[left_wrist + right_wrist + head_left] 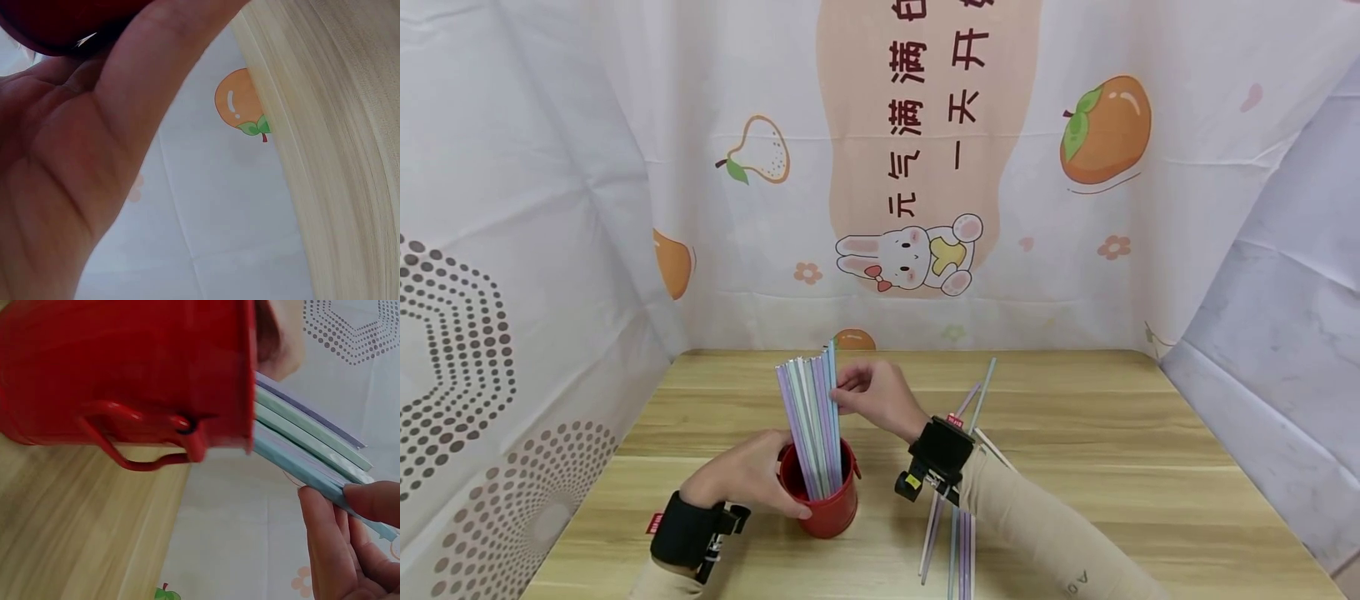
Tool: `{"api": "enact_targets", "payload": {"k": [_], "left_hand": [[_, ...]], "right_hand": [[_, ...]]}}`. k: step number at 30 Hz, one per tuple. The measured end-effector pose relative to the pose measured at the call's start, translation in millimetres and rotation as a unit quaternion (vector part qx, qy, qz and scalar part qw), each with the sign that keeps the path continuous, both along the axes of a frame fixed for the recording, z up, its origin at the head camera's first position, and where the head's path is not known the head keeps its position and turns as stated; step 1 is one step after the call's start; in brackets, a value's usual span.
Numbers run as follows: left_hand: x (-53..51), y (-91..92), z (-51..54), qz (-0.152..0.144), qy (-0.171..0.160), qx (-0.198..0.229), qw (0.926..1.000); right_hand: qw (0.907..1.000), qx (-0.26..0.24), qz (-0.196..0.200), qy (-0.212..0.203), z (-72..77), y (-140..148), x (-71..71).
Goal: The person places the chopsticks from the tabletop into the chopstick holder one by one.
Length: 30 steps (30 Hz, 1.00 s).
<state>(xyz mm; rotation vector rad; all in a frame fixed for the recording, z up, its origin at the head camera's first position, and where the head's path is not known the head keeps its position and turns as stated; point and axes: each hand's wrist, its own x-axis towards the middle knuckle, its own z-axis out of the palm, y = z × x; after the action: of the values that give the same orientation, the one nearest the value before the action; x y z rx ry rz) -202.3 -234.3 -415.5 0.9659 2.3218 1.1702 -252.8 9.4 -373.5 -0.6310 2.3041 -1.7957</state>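
Note:
A red metal bucket (833,518) stands on the table, holding a bundle of pastel straws (808,417) in purple, pale green and blue that lean to the left. My left hand (741,473) grips the bucket's near-left side, thumb at the front of the rim. With thumb and index finger, my right hand (880,398) pinches a light blue straw (294,467) near its upper end, at the right side of the bundle. That straw's lower part is inside the bucket. In the left wrist view, the left palm (56,162) lies against the bucket's dark red underside or wall.
Several loose straws (966,550) lie crossed on the wooden table (1112,467), partly under my right forearm. The bucket's wire handle (134,464) hangs at its side. A printed white curtain (760,250) closes off the table's back.

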Motion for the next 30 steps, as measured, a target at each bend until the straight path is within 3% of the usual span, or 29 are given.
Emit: {"api": "enact_targets", "payload": {"k": [10,30], "left_hand": [[0.6,-0.1,-0.9,0.001,0.006,0.004,1.0],[0.7,-0.7,-1.0,0.008,0.005,-0.002,1.0]], "right_hand": [[0.9996,0.016,0.009,0.02,-9.1,3.1,7.7],[0.9992,0.029,0.013,0.026,-18.1,3.9,7.5]]}}
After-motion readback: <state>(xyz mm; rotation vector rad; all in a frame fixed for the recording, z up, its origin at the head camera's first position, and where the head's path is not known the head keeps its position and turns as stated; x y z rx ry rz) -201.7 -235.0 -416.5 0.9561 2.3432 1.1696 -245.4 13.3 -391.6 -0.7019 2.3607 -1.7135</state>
